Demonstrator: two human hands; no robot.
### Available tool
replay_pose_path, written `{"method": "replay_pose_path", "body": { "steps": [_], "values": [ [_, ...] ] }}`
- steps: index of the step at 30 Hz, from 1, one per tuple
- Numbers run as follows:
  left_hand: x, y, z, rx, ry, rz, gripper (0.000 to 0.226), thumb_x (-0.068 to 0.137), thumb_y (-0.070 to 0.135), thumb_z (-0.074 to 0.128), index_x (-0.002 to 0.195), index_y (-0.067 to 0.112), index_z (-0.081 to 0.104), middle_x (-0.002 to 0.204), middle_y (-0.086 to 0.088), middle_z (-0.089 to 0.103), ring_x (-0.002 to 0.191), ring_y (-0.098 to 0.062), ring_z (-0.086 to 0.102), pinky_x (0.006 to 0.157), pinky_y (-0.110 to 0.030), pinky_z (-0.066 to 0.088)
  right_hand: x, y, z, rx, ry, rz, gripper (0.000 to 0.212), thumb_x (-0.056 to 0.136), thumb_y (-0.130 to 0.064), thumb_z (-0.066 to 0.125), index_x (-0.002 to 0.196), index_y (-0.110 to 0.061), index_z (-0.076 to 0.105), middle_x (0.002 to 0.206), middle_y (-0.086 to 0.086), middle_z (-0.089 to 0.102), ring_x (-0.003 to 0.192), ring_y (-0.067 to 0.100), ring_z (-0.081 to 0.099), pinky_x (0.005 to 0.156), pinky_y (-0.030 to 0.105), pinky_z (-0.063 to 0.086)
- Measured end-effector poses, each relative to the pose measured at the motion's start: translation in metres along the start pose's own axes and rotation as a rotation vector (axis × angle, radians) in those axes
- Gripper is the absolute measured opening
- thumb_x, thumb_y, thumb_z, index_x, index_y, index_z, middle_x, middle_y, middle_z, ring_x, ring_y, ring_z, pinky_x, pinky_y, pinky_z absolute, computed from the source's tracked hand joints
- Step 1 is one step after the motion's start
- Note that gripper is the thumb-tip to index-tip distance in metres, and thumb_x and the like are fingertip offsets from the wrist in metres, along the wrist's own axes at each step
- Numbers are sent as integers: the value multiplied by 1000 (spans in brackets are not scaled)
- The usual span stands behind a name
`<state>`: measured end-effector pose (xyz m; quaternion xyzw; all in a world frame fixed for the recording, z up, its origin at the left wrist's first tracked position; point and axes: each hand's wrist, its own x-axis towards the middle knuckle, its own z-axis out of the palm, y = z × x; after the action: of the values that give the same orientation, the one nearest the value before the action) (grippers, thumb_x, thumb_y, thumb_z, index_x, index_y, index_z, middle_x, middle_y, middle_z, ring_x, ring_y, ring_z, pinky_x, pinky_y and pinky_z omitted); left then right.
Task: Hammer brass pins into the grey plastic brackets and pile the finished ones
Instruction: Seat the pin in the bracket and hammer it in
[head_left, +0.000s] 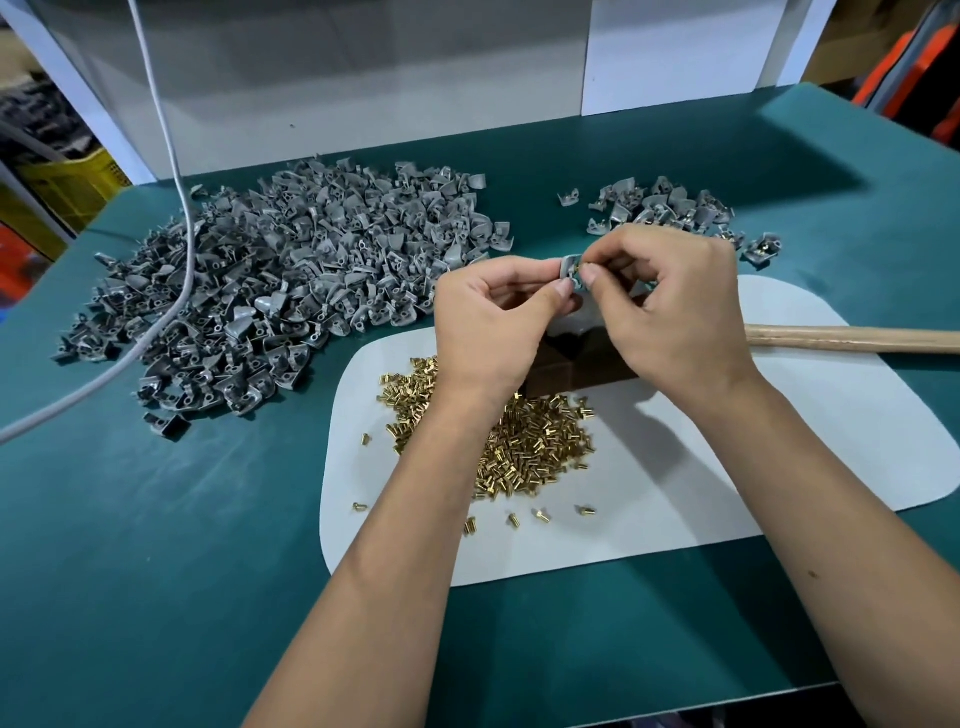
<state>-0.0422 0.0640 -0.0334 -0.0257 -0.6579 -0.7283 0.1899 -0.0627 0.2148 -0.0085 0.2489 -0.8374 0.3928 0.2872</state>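
Teal bench mat (156, 519), early in job: big far-left heap of grey plastic brackets (291, 280) undone, small far-right finished pile (670, 208).
Left hand (493, 322) pinching one grey bracket (570, 270) above white pad (675, 467); right hand (675, 312) pinching brass pin (588, 272) into it; wooden hammer handle (852, 339) lying right, unused.

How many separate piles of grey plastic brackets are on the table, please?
2: a large pile at the left and a smaller pile at the far right, beyond the hands; a few strays lie beside each.

Both bare forearms reach up from the lower frame and meet at centre. The left hand (493, 317) curls, thumb and fingers pinching; the right hand (670, 306) curls opposite, its fingertips (589, 274) touching the left's.
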Motion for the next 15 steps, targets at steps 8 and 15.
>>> {"method": "replay_pose_path", "body": {
  "steps": [8, 15],
  "values": [
    [-1, -1, 5, 112, 21, 41, 22, 79, -6, 78, 83, 15, 79, 80, -2, 79, 75, -18, 77, 76, -32, 63, -2, 1, 1, 47, 12, 95, 6, 84, -11, 71, 84, -14, 76, 74, -3, 72, 67, 9, 67, 66, 26, 57],
    [-2, -1, 9, 170, 43, 32, 16, 79, -7, 80, 87, 7, 80, 80, -3, 78, 75, -16, 77, 75, -33, 64, -2, 2, 0, 50, -6, 143, 6, 83, -11, 72, 83, -15, 77, 73, -4, 71, 66, 10, 68, 65, 28, 58]
  ]
}}
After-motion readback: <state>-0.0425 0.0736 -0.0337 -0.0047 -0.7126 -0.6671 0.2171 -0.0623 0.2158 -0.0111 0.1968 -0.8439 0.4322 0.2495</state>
